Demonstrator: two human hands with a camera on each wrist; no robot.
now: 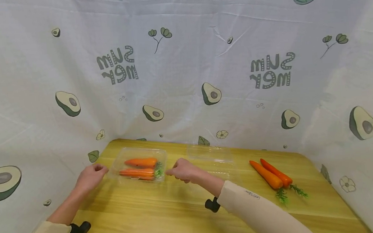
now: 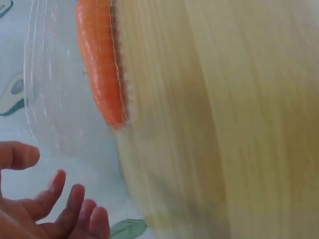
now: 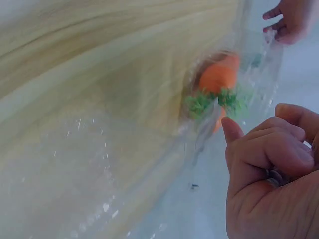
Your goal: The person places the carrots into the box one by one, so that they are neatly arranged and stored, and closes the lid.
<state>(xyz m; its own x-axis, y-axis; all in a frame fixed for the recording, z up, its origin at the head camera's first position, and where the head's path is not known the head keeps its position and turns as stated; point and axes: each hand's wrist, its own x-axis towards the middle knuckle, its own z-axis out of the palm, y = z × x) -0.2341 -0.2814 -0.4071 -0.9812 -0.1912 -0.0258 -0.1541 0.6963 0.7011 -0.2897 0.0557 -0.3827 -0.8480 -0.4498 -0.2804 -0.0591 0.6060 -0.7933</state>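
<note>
A clear plastic box [image 1: 128,153] with orange carrots [image 1: 141,163] and green tops inside stands at the table's back left. At its left corner is my left hand [image 1: 91,177]; in the left wrist view the thumb and fingers [image 2: 60,181] are apart, with nothing between them. My right hand [image 1: 185,170] is at the box's right edge. In the right wrist view its fingers [image 3: 271,149] are curled beside the clear plastic edge and the green tops [image 3: 227,97], with nothing seen in their grasp.
Another clear plastic container [image 1: 210,152] stands behind my right hand, partly hidden by the forearm. Two carrots [image 1: 268,175] with green tops lie on the wooden table [image 1: 141,217] at the right. A white printed curtain [image 1: 183,66] surrounds the table's back and sides.
</note>
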